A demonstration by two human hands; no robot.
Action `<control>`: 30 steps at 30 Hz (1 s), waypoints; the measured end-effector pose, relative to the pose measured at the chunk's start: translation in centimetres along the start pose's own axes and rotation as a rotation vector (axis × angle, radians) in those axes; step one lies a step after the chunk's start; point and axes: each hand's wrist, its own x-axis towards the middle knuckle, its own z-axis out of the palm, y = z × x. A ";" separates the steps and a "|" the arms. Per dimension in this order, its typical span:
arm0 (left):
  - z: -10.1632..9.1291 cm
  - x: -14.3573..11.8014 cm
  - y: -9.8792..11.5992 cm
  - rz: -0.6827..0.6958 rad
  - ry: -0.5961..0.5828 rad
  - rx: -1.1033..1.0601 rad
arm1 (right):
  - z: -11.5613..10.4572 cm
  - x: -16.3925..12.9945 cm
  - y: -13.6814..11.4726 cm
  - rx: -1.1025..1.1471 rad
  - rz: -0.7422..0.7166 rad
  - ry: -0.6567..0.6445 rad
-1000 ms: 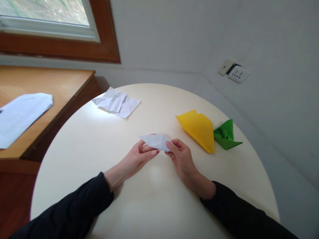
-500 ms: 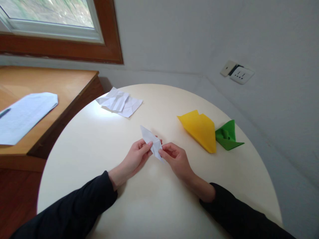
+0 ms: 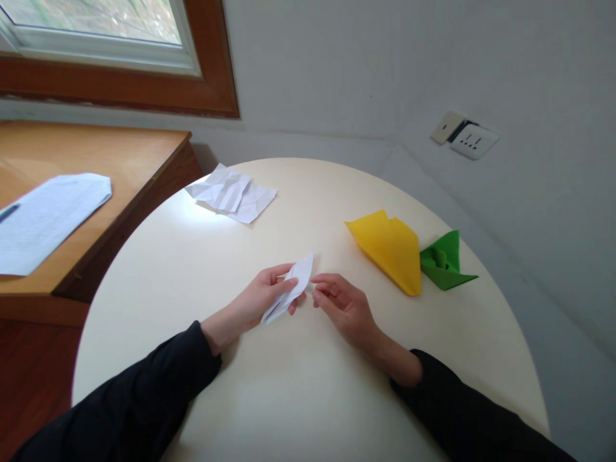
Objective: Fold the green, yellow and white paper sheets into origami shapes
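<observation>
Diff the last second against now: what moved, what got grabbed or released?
The folded white paper turned from lying across both hands to slanting in the left hand alone. The right hand let go and sits beside it. The crumpled sheet, yellow paper and green paper stayed put.

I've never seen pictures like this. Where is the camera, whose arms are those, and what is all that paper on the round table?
The camera sits on a person's head and looks forward and down, so the two arms in dark sleeves are that person's own. There is no machine here, only bare hands.

The left hand pinches a small folded white paper, raised slightly over the round cream table. The right hand is right beside it, fingertips close to the paper's tip; whether they touch it is hard to tell.

On the table lie a folded yellow paper, a folded green paper next to it, and a creased white sheet at the far edge. A wooden desk to the left holds printed pages.
</observation>
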 end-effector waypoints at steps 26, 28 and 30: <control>-0.7 0.0 -0.3 -0.030 -0.297 0.017 | -1.3 1.0 -1.1 0.263 0.235 -0.326; -0.7 0.0 -0.4 -0.028 -0.297 0.039 | -1.3 1.0 -1.1 0.288 0.246 -0.342; -0.7 0.0 -0.3 -0.030 -0.297 0.056 | -1.3 1.0 -1.1 0.311 0.250 -0.364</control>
